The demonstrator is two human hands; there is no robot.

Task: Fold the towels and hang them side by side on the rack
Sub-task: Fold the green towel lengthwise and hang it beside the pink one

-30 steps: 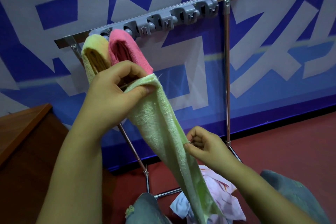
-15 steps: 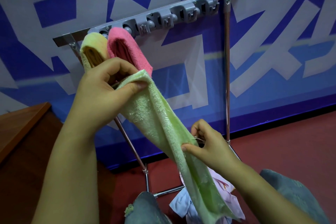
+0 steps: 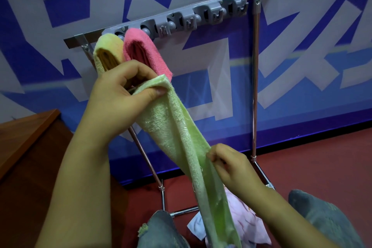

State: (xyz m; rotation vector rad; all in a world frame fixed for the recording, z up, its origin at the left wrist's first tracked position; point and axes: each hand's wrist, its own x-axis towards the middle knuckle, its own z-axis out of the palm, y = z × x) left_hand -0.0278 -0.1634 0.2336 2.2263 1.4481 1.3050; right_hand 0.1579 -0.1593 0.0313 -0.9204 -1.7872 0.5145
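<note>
A light green towel [image 3: 181, 137] hangs in a long narrow fold between my hands. My left hand [image 3: 120, 96] pinches its top end, just in front of the rack. My right hand [image 3: 229, 165] pinches the towel's right edge lower down. A folded yellow towel [image 3: 106, 52] and a folded pink towel [image 3: 145, 52] hang side by side at the left end of the rack's grey hook rail [image 3: 181, 20]. The green towel's lower end runs out of view at the bottom.
The chrome rack [image 3: 254, 86] stands on a red floor against a blue and white patterned wall. A pale pink and white cloth [image 3: 245, 221] lies on the floor by my knees [image 3: 161, 229]. A brown wooden top [image 3: 24, 133] is at the left.
My left hand has shifted slightly right with the towel's top end. My right hand has slid a little along the towel's edge, drawing the fold narrower.
</note>
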